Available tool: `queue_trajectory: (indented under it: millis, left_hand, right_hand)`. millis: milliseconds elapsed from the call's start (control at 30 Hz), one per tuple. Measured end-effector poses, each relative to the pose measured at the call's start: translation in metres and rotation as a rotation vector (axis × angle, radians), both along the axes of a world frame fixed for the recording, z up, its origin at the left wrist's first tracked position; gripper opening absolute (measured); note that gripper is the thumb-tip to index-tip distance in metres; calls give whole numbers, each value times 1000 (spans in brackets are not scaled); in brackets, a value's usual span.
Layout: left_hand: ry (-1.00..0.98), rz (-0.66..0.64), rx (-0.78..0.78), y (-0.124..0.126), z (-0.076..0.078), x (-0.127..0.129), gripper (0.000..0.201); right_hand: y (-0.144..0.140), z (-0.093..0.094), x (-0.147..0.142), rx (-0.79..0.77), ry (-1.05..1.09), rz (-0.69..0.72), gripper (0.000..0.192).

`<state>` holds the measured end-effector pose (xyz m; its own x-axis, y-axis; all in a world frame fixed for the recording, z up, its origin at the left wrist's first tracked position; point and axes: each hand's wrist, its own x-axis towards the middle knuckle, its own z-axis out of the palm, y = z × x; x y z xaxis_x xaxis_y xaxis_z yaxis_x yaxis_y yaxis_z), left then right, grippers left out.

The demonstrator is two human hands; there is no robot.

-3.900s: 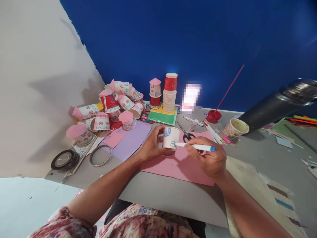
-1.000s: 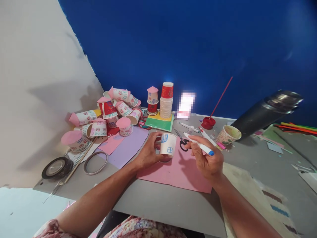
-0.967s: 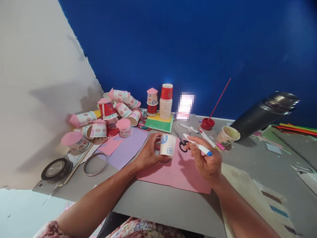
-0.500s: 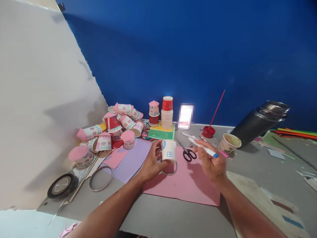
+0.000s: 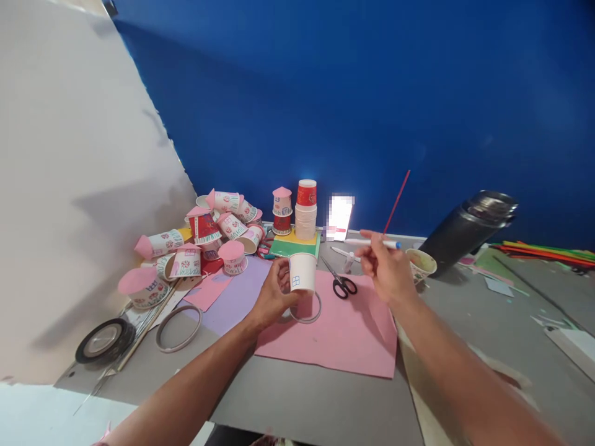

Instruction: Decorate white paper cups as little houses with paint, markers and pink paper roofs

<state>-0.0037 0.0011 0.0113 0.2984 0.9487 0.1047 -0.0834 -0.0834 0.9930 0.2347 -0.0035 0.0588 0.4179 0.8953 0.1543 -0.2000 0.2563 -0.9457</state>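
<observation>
Left hand [image 5: 272,296]: your fingers wrap the cup [image 5: 302,273].
Right hand [image 5: 387,267]: fingers pinch the pen [image 5: 372,243].
Between: scissors [image 5: 341,282] (on pink paper [image 5: 344,334]).

Your left hand [image 5: 274,298] is showing you a white paper cup [image 5: 302,273] bearing a small blue four-pane window drawing. Your right hand [image 5: 385,269] is carrying a white marker with a blue cap [image 5: 372,243]. Beneath them a pink paper sheet [image 5: 339,334] is lying beside a lilac paper sheet [image 5: 237,297] on the grey surface [image 5: 465,322]. Black-handled scissors [image 5: 341,284] are resting on the pink. The deep blue wall [image 5: 372,93] is backing a red-topped stack of white cups [image 5: 306,210].
</observation>
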Motion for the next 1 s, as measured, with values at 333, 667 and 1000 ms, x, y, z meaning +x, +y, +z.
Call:
queue_trajectory:
  millis: [333,667,1000]
  left_hand:
    - [-60,-138,-52,-15,35,5,76]
    - [8,-191,144,-8,18,16,79]
    - [-198,-224,-67,-12,5,13,94]
  right_hand:
    - [-51,-22,-4,185,-470,275,73]
    - [-54,-32,-9,219,-846,174,88]
    - [-47,-52,-14,247,-709,8,84]
